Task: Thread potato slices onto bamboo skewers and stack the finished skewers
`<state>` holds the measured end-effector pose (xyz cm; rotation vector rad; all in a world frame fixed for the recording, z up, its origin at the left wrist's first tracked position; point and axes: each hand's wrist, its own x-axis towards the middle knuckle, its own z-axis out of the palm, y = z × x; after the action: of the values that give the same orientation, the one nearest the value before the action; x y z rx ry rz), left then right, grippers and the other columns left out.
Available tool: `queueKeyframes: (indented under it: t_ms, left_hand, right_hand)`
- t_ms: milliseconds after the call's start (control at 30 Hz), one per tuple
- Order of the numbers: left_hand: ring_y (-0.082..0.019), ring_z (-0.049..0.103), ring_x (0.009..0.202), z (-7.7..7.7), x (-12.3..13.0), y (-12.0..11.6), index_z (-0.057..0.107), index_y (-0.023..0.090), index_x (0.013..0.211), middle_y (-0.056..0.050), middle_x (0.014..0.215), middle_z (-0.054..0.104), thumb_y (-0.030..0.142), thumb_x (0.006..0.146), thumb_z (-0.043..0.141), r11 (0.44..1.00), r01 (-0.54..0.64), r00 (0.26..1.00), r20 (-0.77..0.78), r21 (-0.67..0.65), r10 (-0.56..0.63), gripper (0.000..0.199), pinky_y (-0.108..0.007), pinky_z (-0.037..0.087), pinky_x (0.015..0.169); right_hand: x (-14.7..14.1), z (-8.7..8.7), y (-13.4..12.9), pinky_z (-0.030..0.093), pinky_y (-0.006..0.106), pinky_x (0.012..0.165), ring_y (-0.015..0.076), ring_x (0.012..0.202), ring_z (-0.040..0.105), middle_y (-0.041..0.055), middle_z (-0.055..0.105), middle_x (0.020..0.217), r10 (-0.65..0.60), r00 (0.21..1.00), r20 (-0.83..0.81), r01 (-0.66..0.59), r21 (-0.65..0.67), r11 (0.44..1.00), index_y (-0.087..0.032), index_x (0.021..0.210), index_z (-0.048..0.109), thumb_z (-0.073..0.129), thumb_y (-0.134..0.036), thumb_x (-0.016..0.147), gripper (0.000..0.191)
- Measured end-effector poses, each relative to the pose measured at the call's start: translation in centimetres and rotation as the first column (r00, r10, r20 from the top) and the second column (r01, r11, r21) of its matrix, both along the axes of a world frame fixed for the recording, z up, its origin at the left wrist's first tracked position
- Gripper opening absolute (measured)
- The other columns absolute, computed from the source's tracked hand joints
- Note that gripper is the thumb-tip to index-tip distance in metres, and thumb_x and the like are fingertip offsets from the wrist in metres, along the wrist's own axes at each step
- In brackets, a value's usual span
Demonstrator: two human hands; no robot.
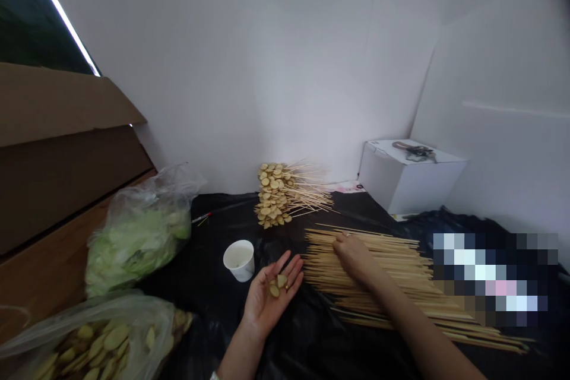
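My left hand (267, 294) lies open, palm up, with a few flat, pale yellow vegetable slices (275, 286) resting on it, the fingers loosely spread and not closing around them. My right hand (354, 256) is apart from it, turned palm down, with the fingertips touching a wide, loose spread of thin bamboo skewers (383, 279) on a black plastic sheet (312, 344). Just left of my open palm stands a small white paper cup (239, 260). Farther ahead lies a heap of bamboo skewers threaded with yellow slices (274, 196). To my left sit a clear plastic bag of pale green shredded leaves (138, 243) and a clear plastic bag of yellow slices (93, 338), with a white cardboard box (412, 181) standing beyond the spread skewers
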<state>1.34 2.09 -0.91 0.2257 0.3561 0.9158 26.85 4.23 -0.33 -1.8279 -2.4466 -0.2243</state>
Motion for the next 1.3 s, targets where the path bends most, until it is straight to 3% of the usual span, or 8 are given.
queueKeyframes:
  t_ms: [167, 333, 467, 600, 800, 1067, 1200, 1300]
  left_hand:
    - [-0.03, 0.039, 0.132, -0.4, -0.1, 0.2, 0.031, 0.008, 0.144, -0.022, 0.139, 0.047, 0.023, 0.091, 0.043, 1.0, 0.0, 1.0, 0.022, -0.016, 0.0, 0.056, -0.043, 0.03, 0.108]
    - [-0.031, 0.035, 0.134, -0.4, -0.1, 0.2, 0.033, 0.008, 0.143, -0.019, 0.141, 0.046, 0.042, 0.095, 0.033, 0.999, -0.001, 0.998, 0.068, -0.039, 0.003, 0.059, -0.047, 0.028, 0.11]
    - [-0.032, 0.033, 0.135, -0.2, 0.1, -0.1, 0.029, 0.005, 0.144, -0.022, 0.143, 0.041, 0.051, 0.094, 0.028, 1.0, 0.016, 0.995, 0.1, -0.008, -0.016, 0.068, -0.046, 0.026, 0.11]
    - [-0.034, 0.035, 0.134, -0.2, 0.3, -0.3, 0.025, 0.006, 0.145, -0.026, 0.145, 0.036, 0.057, 0.09, 0.03, 0.999, 0.034, 0.991, 0.128, 0.023, -0.037, 0.076, -0.048, 0.027, 0.109]
    - [-0.032, 0.049, 0.123, 0.3, 0.6, -1.0, 0.027, 0.02, 0.146, -0.018, 0.146, 0.039, 0.058, 0.089, 0.037, 0.998, 0.045, 0.994, 0.093, 0.047, -0.05, 0.069, -0.05, 0.034, 0.101]
    - [-0.031, 0.052, 0.118, 0.7, 1.1, -1.6, 0.031, 0.019, 0.144, -0.02, 0.144, 0.04, 0.064, 0.086, 0.035, 0.998, 0.065, 0.993, 0.101, 0.021, -0.067, 0.073, -0.044, 0.041, 0.091]
    - [-0.028, 0.054, 0.114, 0.7, 1.1, -1.5, 0.035, 0.013, 0.141, -0.02, 0.137, 0.049, 0.06, 0.088, 0.035, 0.994, 0.071, 0.995, 0.069, 0.082, -0.076, 0.071, -0.041, 0.042, 0.092]
    - [-0.024, 0.061, 0.1, 1.1, 1.1, -1.5, 0.044, 0.007, 0.135, -0.019, 0.117, 0.063, 0.056, 0.09, 0.037, 0.996, 0.071, 0.996, 0.052, 0.052, -0.074, 0.067, -0.037, 0.044, 0.091]
  right_hand:
    - [-0.2, 0.1, -0.2, 0.035, 0.029, 0.079, 0.021, 0.092, 0.055, 0.0111, 0.064, 0.095, 0.008, 1.0, 0.004, -0.008, 0.03, 1.0, -0.013, 0.091, 0.065, 0.047, -0.004, 0.083, 0.021]
    - [-0.6, 0.5, -0.6, 0.035, 0.032, 0.08, 0.0237, 0.092, 0.054, 0.0108, 0.063, 0.096, 0.031, 0.999, 0.01, -0.032, 0.081, 0.996, -0.014, 0.094, 0.062, 0.048, -0.005, 0.082, 0.021]
    - [-2.0, 1.1, -1.5, 0.036, 0.031, 0.072, 0.021, 0.08, 0.055, 0.0089, 0.062, 0.086, 0.08, 0.997, -0.021, -0.071, 0.297, 0.952, -0.014, 0.098, 0.059, 0.043, -0.002, 0.081, 0.026]
    - [-4.6, 1.9, -3.6, 0.036, 0.027, 0.061, 0.0164, 0.068, 0.056, 0.0046, 0.062, 0.079, 0.281, 0.949, -0.146, -0.194, 0.433, 0.88, -0.016, 0.102, 0.058, 0.039, -0.006, 0.085, 0.027]
    - [-7.8, 2.1, -5.7, 0.04, 0.024, 0.062, 0.0163, 0.075, 0.062, 0.0055, 0.068, 0.088, 0.373, 0.883, -0.284, -0.328, 0.194, 0.925, -0.018, 0.104, 0.059, 0.043, -0.007, 0.085, 0.027]
    - [-8.7, 1.1, -5.7, 0.042, 0.025, 0.065, 0.0185, 0.08, 0.064, 0.0082, 0.069, 0.091, 0.28, 0.918, -0.279, -0.29, 0.008, 0.957, -0.016, 0.102, 0.058, 0.045, -0.018, 0.092, 0.017]
    - [-8.4, 1.7, -5.6, 0.042, 0.024, 0.066, 0.0173, 0.079, 0.063, 0.0053, 0.068, 0.09, 0.254, 0.88, -0.401, -0.275, 0.005, 0.961, -0.018, 0.096, 0.059, 0.047, -0.02, 0.092, 0.013]
    - [-7.9, 1.7, -5.3, 0.043, 0.024, 0.067, 0.0157, 0.076, 0.062, 0.0043, 0.068, 0.087, 0.277, 0.824, -0.494, -0.28, 0.069, 0.957, -0.018, 0.089, 0.06, 0.045, -0.019, 0.092, 0.015]
